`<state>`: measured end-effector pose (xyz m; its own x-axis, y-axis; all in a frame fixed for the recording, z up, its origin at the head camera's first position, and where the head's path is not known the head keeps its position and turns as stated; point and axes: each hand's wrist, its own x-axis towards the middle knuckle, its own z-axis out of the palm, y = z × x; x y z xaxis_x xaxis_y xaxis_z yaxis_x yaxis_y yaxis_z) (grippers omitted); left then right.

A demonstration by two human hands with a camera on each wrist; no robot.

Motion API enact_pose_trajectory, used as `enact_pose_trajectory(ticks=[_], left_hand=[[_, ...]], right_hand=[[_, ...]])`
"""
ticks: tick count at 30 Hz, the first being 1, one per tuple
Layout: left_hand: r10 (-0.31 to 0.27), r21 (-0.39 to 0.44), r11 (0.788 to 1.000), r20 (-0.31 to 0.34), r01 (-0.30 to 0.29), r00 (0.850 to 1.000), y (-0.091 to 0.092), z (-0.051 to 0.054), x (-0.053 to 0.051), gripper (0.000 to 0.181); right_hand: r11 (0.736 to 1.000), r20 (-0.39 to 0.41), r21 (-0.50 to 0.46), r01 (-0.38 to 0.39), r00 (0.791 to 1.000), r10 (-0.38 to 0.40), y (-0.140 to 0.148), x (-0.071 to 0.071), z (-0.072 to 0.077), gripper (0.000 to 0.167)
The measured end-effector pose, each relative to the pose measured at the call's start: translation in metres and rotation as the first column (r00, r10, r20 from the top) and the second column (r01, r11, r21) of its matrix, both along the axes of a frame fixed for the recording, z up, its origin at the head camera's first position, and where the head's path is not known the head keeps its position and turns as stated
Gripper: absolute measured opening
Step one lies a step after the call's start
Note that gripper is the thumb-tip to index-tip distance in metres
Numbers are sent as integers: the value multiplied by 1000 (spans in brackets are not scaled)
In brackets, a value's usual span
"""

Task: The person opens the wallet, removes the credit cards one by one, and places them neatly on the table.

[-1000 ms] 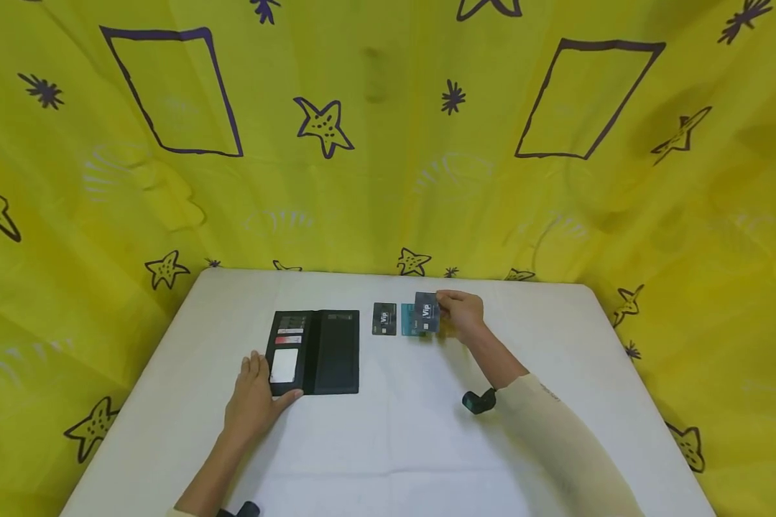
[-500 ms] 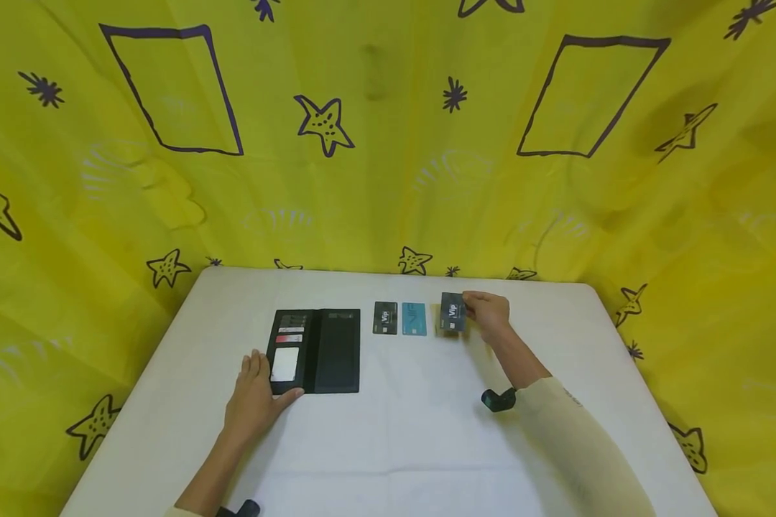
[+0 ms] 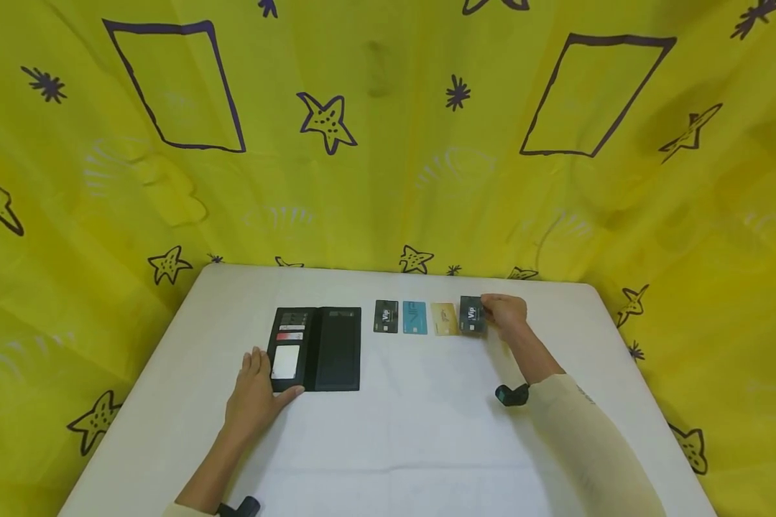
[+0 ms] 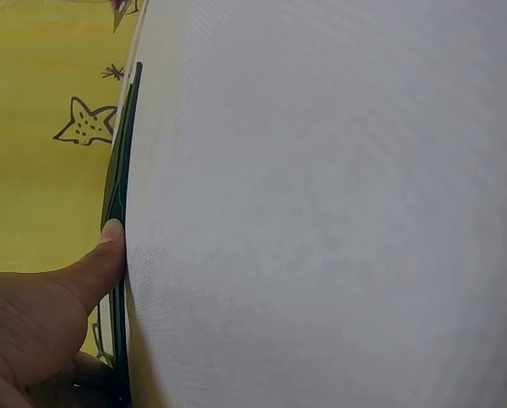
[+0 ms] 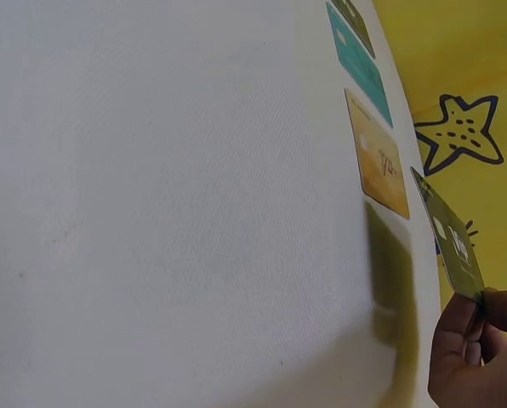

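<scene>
An open black wallet (image 3: 338,352) lies flat, with several cards in the slots of its left half. My left hand (image 3: 251,395) rests at its lower left corner, fingers straight along the left side, thumb against the bottom edge; the left wrist view has that thumb (image 4: 100,263) on the wallet's edge. To the right, a dark Vip card (image 3: 386,317), a blue card (image 3: 415,318) and a gold card (image 3: 444,319) lie in a row. My right hand (image 3: 507,313) pinches another dark Vip card (image 5: 451,238) between thumb and fingers; it hovers above the table, right of the gold card.
A white-covered table (image 3: 394,431) carries everything. Behind it hangs a yellow curtain (image 3: 388,179) with drawn stars and frames, close to the table's back edge. A dark wrist camera (image 3: 512,395) sits below my right wrist.
My right hand has moved right with the dark Vip card, from over the blue card, past the gold one, uncovering both. My left hand has stayed at the wallet.
</scene>
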<state>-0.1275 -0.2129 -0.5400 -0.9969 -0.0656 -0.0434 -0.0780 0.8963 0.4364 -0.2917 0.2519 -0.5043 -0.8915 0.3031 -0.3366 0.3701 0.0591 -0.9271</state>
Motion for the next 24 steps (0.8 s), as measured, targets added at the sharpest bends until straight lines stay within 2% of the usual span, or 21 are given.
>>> enact_pose_trajectory(ticks=[7,11,19,21,24], left_hand=[[-1,0,1000,-1,1,1000,0,2,0,107],[0,2,1000,1,0,1000,0,2,1,108],[5,3,1000,2,-5,1000,0,2,1,107],[3,2,1000,3,-3,1000,0,2,1,108],[1,1,1000,5,-1,1000,0,1,1,107]], right_hand=[[999,27,-44,14,1000,-13,5,-5,-6,36],[999,56,-24,31,998,-30,7,-7,-10,33],[994,44,107,3,999,-8,5,-9,-17,33],[986,36,167,2,999,-8,3,-10,-18,31],[960,22,280,-8,1000,2,2,-10,-19,28]])
